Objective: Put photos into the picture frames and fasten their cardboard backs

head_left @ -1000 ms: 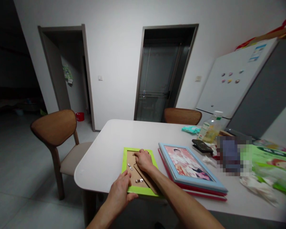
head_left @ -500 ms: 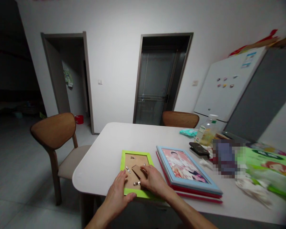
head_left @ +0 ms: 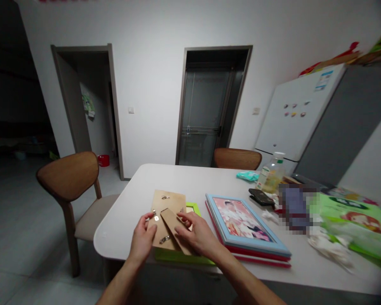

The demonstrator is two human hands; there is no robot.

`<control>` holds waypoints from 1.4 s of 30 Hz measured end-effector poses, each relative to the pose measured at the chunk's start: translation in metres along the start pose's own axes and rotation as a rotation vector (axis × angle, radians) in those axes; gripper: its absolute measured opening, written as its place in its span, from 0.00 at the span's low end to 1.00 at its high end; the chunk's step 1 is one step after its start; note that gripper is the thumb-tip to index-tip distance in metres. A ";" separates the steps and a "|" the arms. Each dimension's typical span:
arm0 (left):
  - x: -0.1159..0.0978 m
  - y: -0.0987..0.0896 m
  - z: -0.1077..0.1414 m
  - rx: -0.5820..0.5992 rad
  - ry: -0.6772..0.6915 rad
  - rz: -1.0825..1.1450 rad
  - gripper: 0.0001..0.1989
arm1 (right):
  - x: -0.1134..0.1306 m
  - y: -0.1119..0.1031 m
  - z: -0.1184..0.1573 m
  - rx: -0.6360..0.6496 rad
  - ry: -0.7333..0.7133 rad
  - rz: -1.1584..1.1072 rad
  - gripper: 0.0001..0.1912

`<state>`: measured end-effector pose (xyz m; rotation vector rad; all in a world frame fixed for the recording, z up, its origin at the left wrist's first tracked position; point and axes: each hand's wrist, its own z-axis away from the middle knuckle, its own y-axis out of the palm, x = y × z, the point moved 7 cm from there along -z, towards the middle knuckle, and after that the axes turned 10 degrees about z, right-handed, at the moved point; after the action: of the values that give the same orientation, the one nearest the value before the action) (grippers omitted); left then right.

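Note:
A brown backing board (head_left: 169,203) with metal clips and a fold-out stand leg (head_left: 174,228) is raised off the green picture frame (head_left: 190,258). My left hand (head_left: 142,237) pinches the board's left edge between thumb and fingers. On the other side, my right hand (head_left: 197,233) is closed on the board near its stand leg and right edge. Beneath the board the green frame lies on the table, mostly covered; its right and near borders show. Just right of my right hand rests a stack of frames, topped by a light blue picture frame (head_left: 247,220) holding a pink picture.
The white table (head_left: 127,212) has rounded corners. On its right side are a black wallet-like item (head_left: 260,197), a bottle of yellowish liquid (head_left: 272,174), crumpled tissues (head_left: 328,250) and a green package (head_left: 352,216). A wooden chair (head_left: 70,173) stands at the left.
The backing board has come up out of the green frame and shifted left, held in both hands. My left hand has moved from the frame's border to the board's edge.

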<state>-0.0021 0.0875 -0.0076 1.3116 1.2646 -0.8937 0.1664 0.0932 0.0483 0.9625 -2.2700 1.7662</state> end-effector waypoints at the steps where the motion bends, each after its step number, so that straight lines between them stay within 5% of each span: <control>1: -0.002 -0.011 -0.002 -0.021 -0.008 -0.004 0.17 | -0.007 0.002 0.000 -0.014 0.013 -0.010 0.20; 8: -0.001 -0.102 -0.010 -0.204 -0.096 -0.127 0.15 | -0.075 0.023 0.007 0.006 0.177 0.352 0.20; 15: 0.005 -0.125 -0.021 -0.234 -0.078 -0.492 0.14 | -0.089 0.033 0.002 0.091 0.299 0.453 0.23; 19: -0.007 -0.113 -0.019 -0.237 0.047 -0.664 0.17 | -0.095 0.029 -0.002 0.036 0.354 0.291 0.28; 22: -0.014 -0.085 -0.010 -0.192 0.135 -0.714 0.19 | -0.097 0.025 -0.001 -0.026 0.444 -0.096 0.32; 27: -0.020 0.012 0.018 0.094 0.277 -0.687 0.19 | -0.075 0.029 0.006 0.026 0.539 -0.902 0.39; 30: -0.026 0.069 0.036 0.266 0.390 -0.677 0.22 | -0.059 0.021 0.006 0.000 0.481 -1.017 0.41; 33: -0.037 0.096 0.044 0.319 0.539 -0.713 0.21 | -0.052 0.017 0.003 -0.003 0.438 -0.990 0.42; 37: -0.058 0.084 0.035 0.237 0.641 -0.702 0.20 | -0.063 0.017 -0.001 -0.024 0.477 -0.826 0.41; 42: -0.068 0.009 0.010 -0.150 0.442 -0.577 0.17 | -0.087 0.014 -0.006 -0.032 0.465 -0.256 0.32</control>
<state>-0.0026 0.0664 0.0587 1.0673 2.0823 -0.8972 0.2259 0.1362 -0.0010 0.7046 -1.7965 1.6310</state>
